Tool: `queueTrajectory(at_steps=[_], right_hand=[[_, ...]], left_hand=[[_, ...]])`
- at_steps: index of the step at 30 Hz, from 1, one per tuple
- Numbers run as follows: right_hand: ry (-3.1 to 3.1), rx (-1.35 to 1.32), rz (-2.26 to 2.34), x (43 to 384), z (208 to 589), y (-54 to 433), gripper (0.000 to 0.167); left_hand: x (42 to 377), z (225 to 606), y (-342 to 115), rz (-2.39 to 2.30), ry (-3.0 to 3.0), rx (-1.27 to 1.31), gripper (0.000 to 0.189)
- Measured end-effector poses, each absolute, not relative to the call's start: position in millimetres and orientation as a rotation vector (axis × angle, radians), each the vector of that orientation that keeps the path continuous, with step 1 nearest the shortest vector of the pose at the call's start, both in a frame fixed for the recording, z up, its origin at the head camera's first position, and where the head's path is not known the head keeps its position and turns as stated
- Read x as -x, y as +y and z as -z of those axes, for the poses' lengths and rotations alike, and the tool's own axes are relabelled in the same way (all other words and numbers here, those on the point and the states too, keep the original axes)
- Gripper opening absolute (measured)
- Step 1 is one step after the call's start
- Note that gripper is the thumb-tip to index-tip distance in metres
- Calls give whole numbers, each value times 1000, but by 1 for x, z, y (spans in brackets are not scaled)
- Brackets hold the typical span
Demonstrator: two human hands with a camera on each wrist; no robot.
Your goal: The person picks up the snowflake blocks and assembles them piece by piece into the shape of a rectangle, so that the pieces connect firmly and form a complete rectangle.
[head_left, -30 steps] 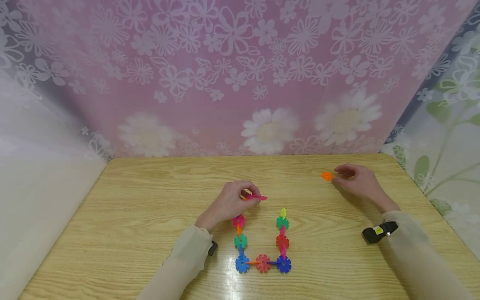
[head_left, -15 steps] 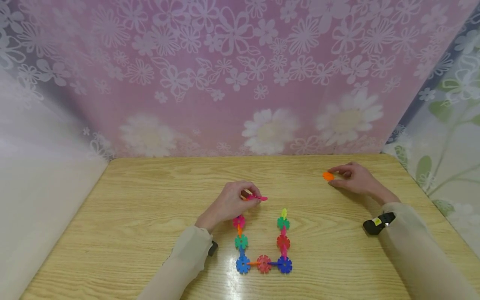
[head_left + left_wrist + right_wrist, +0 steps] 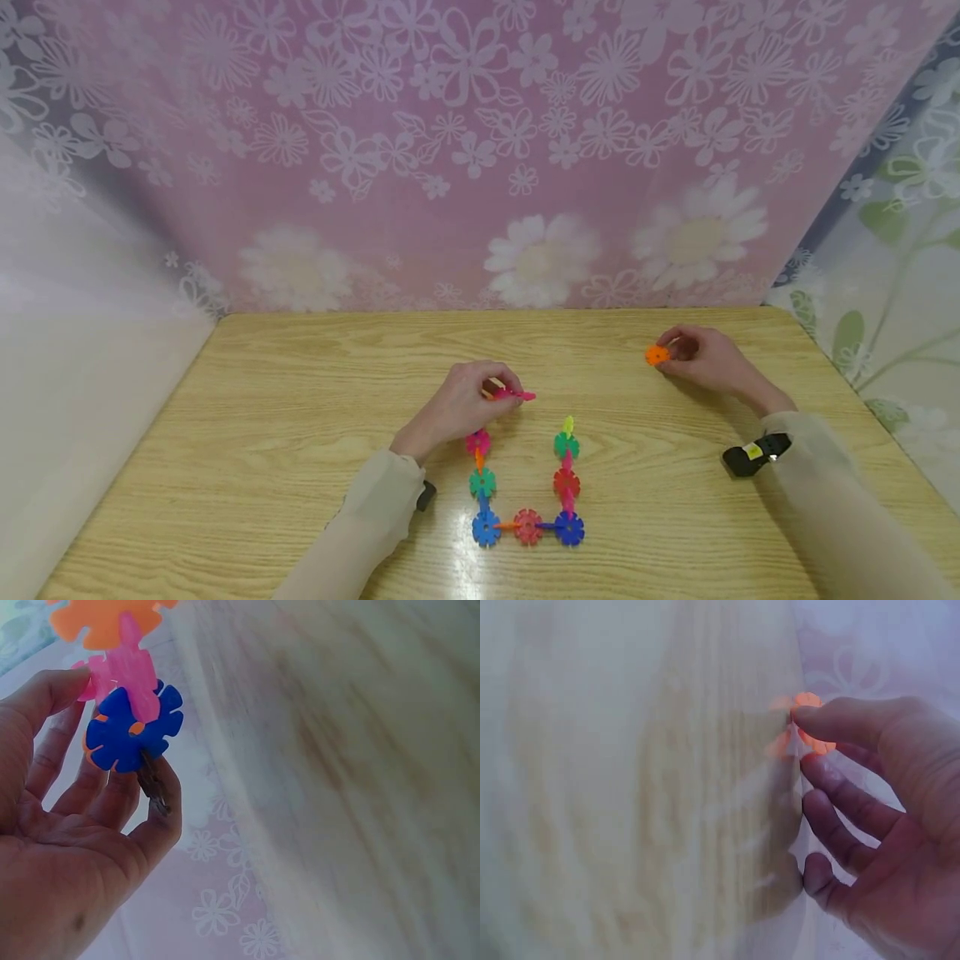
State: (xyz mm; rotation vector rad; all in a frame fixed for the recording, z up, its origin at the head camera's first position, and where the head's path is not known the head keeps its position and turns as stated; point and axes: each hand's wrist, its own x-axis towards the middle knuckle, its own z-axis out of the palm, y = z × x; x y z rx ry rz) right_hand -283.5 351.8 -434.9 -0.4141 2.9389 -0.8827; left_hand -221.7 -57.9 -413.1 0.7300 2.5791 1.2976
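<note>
Notched plastic flower discs are linked into a U-shaped chain [image 3: 528,527] of mixed colours. At its far left end my left hand [image 3: 467,402] pinches a pink disc [image 3: 528,396] between thumb and fingers. Close up in the left wrist view, a blue disc [image 3: 120,735] and an orange disc [image 3: 105,621] join the pink disc [image 3: 135,675]. A yellow disc [image 3: 568,426] tops the chain's right arm, above a green disc [image 3: 567,446]. Off to the right, my right hand [image 3: 708,360] pinches a single orange disc [image 3: 657,356], its face tilted toward the head camera.
All this is on a wood-grain table [image 3: 315,350]. A pink flowered curtain [image 3: 420,167] hangs along its back edge, with pale fabric at both sides. A black strap device [image 3: 756,454] sits at the right wrist.
My right hand's fingers have closed on the orange disc and tilted it up, so its face and centre hole show. The left hand and the chain stay put.
</note>
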Motion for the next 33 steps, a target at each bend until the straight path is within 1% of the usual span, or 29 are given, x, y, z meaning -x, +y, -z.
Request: queueTrajectory(at_steps=[5, 8, 14, 19, 25, 33], right_hand=[[2960, 408, 973, 274, 435, 344, 26], [2938, 374, 1028, 268, 435, 336, 24], [2870, 382, 1175, 257, 431, 316, 26], [2791, 455, 1346, 248, 426, 296, 23], [2712, 540, 1438, 238, 424, 276, 20], [2583, 503, 1499, 228, 417, 252, 23]], left_hand=[[222, 413, -58, -1318, 2568, -736, 5], [222, 414, -57, -1337, 2550, -724, 4], [221, 414, -56, -1334, 2563, -740, 4], [221, 413, -56, -1323, 2578, -741, 3], [222, 411, -56, -1317, 2587, -746, 4], [222, 411, -55, -1347, 2572, -796, 5]])
